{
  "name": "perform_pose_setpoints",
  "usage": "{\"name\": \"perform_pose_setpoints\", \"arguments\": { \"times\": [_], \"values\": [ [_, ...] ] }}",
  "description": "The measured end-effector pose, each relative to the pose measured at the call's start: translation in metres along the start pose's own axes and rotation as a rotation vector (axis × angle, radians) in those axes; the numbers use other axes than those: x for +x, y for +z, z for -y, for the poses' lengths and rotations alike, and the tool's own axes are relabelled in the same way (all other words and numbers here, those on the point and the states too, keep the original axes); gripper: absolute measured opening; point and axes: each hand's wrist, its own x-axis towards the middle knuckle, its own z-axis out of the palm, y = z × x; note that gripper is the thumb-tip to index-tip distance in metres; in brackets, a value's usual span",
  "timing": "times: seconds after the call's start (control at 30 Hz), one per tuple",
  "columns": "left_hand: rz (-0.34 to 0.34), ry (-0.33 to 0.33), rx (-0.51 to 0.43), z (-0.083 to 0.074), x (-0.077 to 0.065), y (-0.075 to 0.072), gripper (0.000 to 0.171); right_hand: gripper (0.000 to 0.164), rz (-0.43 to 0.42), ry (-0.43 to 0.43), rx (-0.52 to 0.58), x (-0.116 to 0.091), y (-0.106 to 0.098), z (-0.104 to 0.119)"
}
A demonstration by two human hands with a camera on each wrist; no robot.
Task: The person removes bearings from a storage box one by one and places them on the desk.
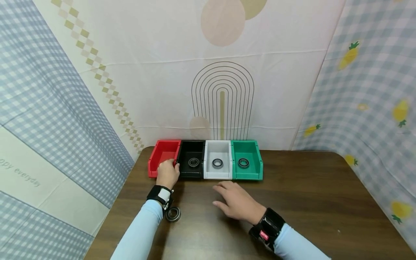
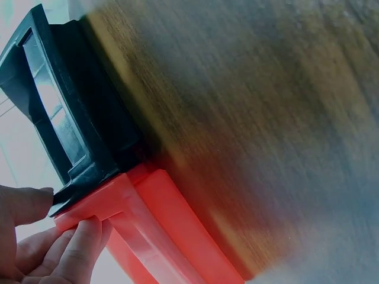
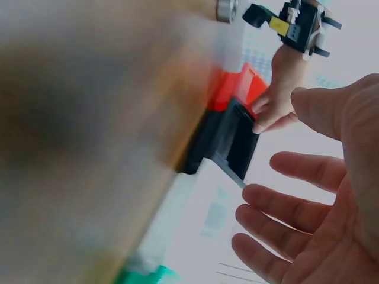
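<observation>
My left hand (image 1: 168, 173) is at the front of the red bin (image 1: 166, 145), right where it meets the black bin (image 1: 191, 172). In the left wrist view, the thumb (image 2: 26, 205) lies on the black bin's rim and curled fingers (image 2: 83, 248) lie against the red bin's wall, pinching the two adjoining walls. My right hand (image 1: 238, 202) hovers over the table in front of the white bin (image 1: 217, 175), fingers spread and holding nothing. One metal ball bearing (image 1: 173, 214) lies on the table beside my left wrist.
A green bin (image 1: 247, 175) ends the row on the right. Single bearings lie in the black bin, the white bin (image 1: 217, 163) and the green bin. The brown wooden table (image 1: 308, 202) is bordered by a hanging white cloth (image 1: 162, 90) behind and checked cloths at both sides.
</observation>
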Motion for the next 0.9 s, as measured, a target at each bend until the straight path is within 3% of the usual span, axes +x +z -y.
{"name": "perform_pose_setpoints", "arguments": {
  "times": [0.27,0.43,0.67,0.9],
  "values": [
    [0.005,0.005,0.001,0.0,0.0,0.001,0.026,0.05,-0.044,-0.06,-0.089,0.049,-0.022,0.01],
    [-0.012,0.016,0.001,0.001,0.001,0.002,0.025,0.048,-0.065,-0.062,-0.086,0.084,-0.031,0.019],
    [0.0,-0.012,0.006,0.005,0.0,0.001,0.027,0.048,-0.042,-0.009,-0.044,0.135,-0.02,0.02],
    [0.009,-0.002,-0.02,0.003,0.001,0.003,0.028,0.048,-0.036,0.042,0.015,0.172,0.0,0.014]
  ]
}}
